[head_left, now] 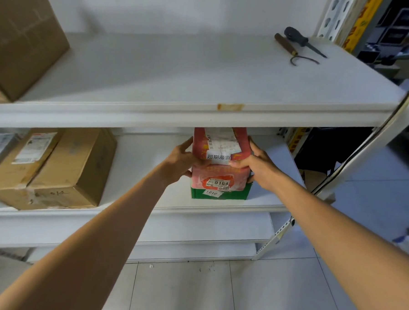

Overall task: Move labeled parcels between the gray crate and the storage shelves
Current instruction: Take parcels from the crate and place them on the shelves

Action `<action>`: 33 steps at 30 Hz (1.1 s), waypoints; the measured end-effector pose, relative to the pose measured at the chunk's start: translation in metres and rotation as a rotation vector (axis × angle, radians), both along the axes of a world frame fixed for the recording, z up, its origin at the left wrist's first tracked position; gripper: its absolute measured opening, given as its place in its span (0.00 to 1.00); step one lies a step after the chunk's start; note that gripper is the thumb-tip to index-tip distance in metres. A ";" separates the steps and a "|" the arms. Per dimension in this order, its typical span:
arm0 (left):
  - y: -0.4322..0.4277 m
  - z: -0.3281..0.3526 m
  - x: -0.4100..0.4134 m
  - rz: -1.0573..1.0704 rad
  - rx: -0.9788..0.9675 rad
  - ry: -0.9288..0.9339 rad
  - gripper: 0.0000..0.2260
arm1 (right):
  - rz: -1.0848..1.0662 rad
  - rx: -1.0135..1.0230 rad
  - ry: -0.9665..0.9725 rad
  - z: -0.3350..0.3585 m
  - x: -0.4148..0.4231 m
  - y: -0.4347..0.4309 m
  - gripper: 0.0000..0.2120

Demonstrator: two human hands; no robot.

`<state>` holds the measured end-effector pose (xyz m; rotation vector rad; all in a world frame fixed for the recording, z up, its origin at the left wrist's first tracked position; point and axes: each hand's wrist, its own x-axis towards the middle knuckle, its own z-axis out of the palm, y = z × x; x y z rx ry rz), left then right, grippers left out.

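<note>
A red parcel (218, 179) with white labels, one reading 0164, sits on top of a green box (220, 194) on the middle shelf (149, 199) of the white storage rack. My left hand (183, 160) grips the parcel's left side. My right hand (257, 164) grips its right side, thumb laid across the front label. The parcel's far end is hidden under the upper shelf (177, 110). No gray crate is in view.
Two brown cardboard boxes (51, 168) stand on the middle shelf at the left. Another large carton (22, 36) sits on the upper shelf, far left. A sickle and a dark-handled tool (299, 45) lie at the upper shelf's back right. White floor tiles lie below.
</note>
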<state>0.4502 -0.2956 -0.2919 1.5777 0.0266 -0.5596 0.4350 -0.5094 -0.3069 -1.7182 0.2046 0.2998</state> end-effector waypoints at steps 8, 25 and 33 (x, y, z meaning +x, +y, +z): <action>0.002 -0.008 -0.009 0.008 0.003 -0.089 0.38 | 0.019 -0.002 -0.046 0.002 -0.008 -0.002 0.32; 0.050 -0.005 -0.030 -0.327 -0.078 -0.236 0.31 | -0.360 -0.025 -0.238 -0.001 -0.110 0.067 0.44; 0.047 0.008 -0.060 -0.614 -0.114 -0.287 0.29 | -0.654 -0.072 -0.252 0.025 -0.199 0.106 0.41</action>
